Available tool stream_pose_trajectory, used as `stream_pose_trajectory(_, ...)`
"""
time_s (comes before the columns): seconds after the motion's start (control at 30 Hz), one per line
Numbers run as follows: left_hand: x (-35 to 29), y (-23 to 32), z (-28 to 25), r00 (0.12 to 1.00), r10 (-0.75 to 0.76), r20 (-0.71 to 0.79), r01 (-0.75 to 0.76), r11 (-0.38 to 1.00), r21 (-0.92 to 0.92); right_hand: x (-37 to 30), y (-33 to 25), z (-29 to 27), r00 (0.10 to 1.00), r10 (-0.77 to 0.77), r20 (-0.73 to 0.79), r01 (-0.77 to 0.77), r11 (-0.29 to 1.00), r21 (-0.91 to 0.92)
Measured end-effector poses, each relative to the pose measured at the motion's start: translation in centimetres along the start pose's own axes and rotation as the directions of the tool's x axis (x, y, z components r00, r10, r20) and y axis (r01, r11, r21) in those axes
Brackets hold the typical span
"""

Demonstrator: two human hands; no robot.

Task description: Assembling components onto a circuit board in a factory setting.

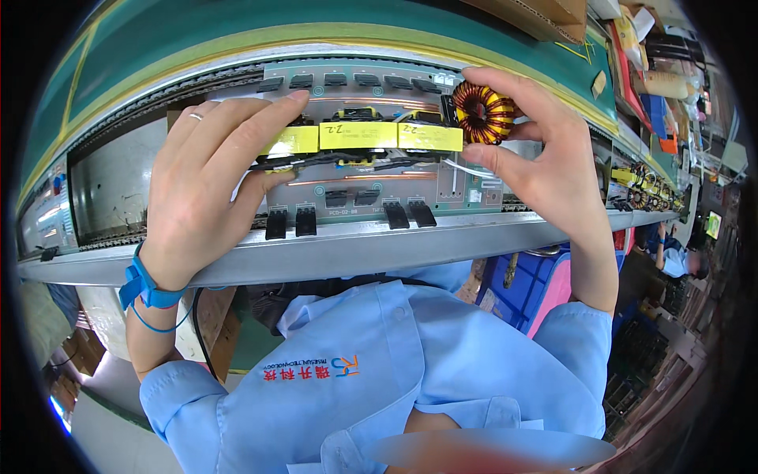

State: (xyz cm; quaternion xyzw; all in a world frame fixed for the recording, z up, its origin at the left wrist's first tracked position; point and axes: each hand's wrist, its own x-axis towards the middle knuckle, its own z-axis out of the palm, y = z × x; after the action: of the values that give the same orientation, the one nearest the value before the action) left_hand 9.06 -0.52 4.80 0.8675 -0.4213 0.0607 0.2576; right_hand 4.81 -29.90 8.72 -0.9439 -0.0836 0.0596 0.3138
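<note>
A grey-green circuit board point(316, 197) lies in the conveyor track in front of me. Across its middle runs a row of yellow-taped transformers point(358, 135), with black and white leads along their near side. My left hand point(207, 178) curls around the left end of that row, fingers on the far side and thumb on the near side. At the row's right end, a toroidal coil point(482, 113) wound in dark copper wire over a yellow core sits between the thumb and fingers of my right hand point(545, 154). Black clips point(306, 222) line the board's near and far edges.
A metal rail point(347, 257) borders the track on my side. Further right on the line stand more boards with coils point(651, 186). A blue crate point(513, 284) is below the rail, a cardboard box point(537, 16) at the far right. Another person point(675, 257) is further right.
</note>
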Motion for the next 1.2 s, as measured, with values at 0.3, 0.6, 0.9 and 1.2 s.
stream_pose_trajectory(0.3,-0.3,-0.5,0.1,1.000,0.022,-0.006,-0.022,1.000,-0.019,1.7,2.5,-0.7,0.923,-0.371,-0.107,0.382,0.916,0.123)
stream_pose_trajectory(0.6,-0.2,-0.3,0.1,1.000,-0.020,-0.011,0.019,0.998,-0.055,2.4,3.6,1.0,0.891,-0.441,-0.108,0.451,0.887,0.098)
stream_pose_trajectory(0.9,0.0,-0.3,0.2,0.999,-0.036,-0.024,0.035,0.997,-0.067,2.5,4.0,0.8,0.904,-0.410,-0.122,0.421,0.904,0.076)
stream_pose_trajectory(1.2,-0.2,0.0,0.1,0.999,-0.036,-0.026,0.035,0.998,-0.054,2.1,3.9,1.3,0.917,-0.388,-0.094,0.394,0.917,0.061)
